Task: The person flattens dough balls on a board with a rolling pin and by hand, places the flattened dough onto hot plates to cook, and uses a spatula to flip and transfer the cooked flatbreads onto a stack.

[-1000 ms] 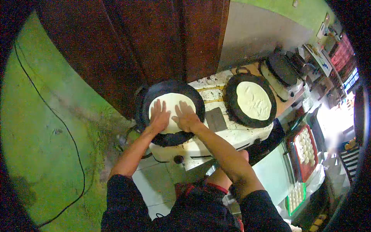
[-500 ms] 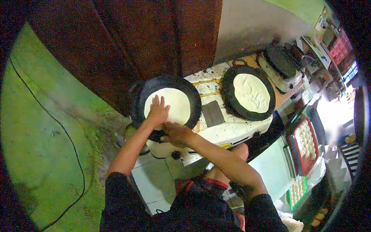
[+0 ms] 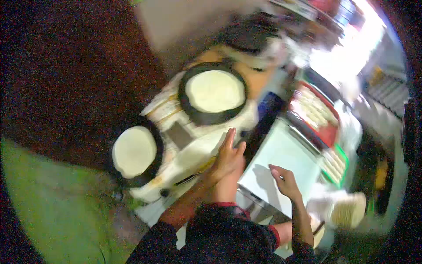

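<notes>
My left hand [image 3: 226, 160] is in the air over the front of the white stove [image 3: 202, 149], fingers stretched out and nothing in it. My right hand [image 3: 286, 182] is above the white tabletop [image 3: 281, 145], casting a shadow there; blurred, its fingers look loosely apart and I see nothing in them. A pale round of dough [image 3: 134, 152] lies on the left black griddle [image 3: 157, 147]. Another dough round [image 3: 215, 91], nearer my left hand, lies on the right black griddle [image 3: 187, 110]. Between the griddles sits a dark square plate [image 3: 178, 135].
Past the tabletop stand a red tray [image 3: 327, 134] of dough balls and a green-rimmed tray [image 3: 345, 158] with more. A stack of pale flat rounds [image 3: 348, 209] is at the lower right. Behind the stove rises a dark brown panel [image 3: 79, 88].
The view has swung right toward the tabletop. Both hands have left the dough round on the left griddle and moved right and apart.
</notes>
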Motion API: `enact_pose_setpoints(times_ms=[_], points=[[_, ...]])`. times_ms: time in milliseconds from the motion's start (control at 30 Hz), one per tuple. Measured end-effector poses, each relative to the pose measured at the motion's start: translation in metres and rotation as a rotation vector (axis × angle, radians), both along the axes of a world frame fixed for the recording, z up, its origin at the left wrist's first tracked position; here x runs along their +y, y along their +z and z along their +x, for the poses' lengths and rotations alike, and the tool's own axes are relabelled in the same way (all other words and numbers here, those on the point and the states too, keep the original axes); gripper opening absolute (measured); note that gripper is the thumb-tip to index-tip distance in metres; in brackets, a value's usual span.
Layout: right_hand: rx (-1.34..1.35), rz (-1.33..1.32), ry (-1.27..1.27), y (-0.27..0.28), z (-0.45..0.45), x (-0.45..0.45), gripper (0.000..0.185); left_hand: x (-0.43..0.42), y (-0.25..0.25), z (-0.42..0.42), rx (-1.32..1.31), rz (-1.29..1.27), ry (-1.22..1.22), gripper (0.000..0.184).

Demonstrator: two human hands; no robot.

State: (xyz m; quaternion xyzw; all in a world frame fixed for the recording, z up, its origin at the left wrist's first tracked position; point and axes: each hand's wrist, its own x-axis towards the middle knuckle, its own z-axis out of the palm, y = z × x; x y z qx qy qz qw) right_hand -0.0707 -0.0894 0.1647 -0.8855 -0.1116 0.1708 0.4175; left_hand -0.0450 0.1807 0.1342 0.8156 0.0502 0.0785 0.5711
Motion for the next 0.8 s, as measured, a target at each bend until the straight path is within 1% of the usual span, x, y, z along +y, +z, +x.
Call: enact_pose_setpoints(times_ms=[33,100,167,200,233,300,333,400,433,500,567,600,667,700,733,767,800], points=[[-0.006,0.001,-0.075,0.0,-0.007,-0.025,0.039,-0.044,0.004,0.023,0.119,-0.078,-0.032,0.072],[-0.013,0.019,-0.202,0.004,-0.013,-0.067,0.038,-0.109,-0.049,0.111,0.115,-0.025,-0.16,0.078],[-0.034,-0.016,-0.275,0.008,-0.017,-0.101,0.036,-0.161,-0.065,0.174,0.169,-0.091,-0.054,0.084],[-0.043,-0.028,-0.3,0.004,-0.018,-0.121,0.036,-0.183,-0.103,0.211,0.159,-0.095,-0.014,0.086],[-0.034,0.003,-0.34,0.007,-0.02,-0.136,0.035,-0.192,-0.129,0.237,0.155,-0.103,0.038,0.089],[-0.029,0.077,-0.398,0.001,-0.021,-0.17,0.035,-0.198,-0.08,0.245,0.341,0.226,-0.035,0.084],[-0.127,0.117,-0.433,-0.014,-0.019,-0.19,0.034,-0.195,-0.09,0.256,0.299,0.195,-0.081,0.078],[-0.119,0.101,-0.467,-0.031,-0.003,-0.237,0.035,-0.185,-0.105,0.256,0.292,0.154,-0.148,0.068],[-0.113,0.098,-0.48,-0.033,0.011,-0.259,0.035,-0.182,-0.104,0.246,0.325,0.147,-0.17,0.063],[-0.184,0.078,-0.514,-0.022,0.05,-0.286,0.037,-0.167,-0.099,0.207,0.214,0.176,-0.128,0.061],[-0.214,0.17,-0.561,-0.034,0.107,-0.311,0.036,-0.155,-0.067,0.159,0.427,0.156,-0.106,0.064],[-0.212,0.167,-0.566,-0.039,0.137,-0.32,0.035,-0.128,-0.112,0.143,0.4,0.195,-0.084,0.066],[-0.2,0.133,-0.585,-0.055,0.2,-0.327,0.034,-0.117,-0.114,0.121,0.517,0.151,-0.025,0.073],[-0.19,0.104,-0.599,-0.068,0.231,-0.326,0.034,-0.13,-0.085,0.101,0.555,0.167,-0.011,0.077],[-0.221,-0.003,-0.593,-0.081,0.26,-0.325,0.036,-0.145,-0.051,0.081,0.593,0.182,0.003,0.082],[-0.252,-0.113,-0.583,-0.092,0.284,-0.325,0.038,-0.15,-0.043,0.07,0.525,0.292,-0.005,0.085],[-0.197,-0.165,-0.557,-0.097,0.304,-0.326,0.039,-0.154,-0.049,0.067,0.418,0.47,-0.064,0.088]])
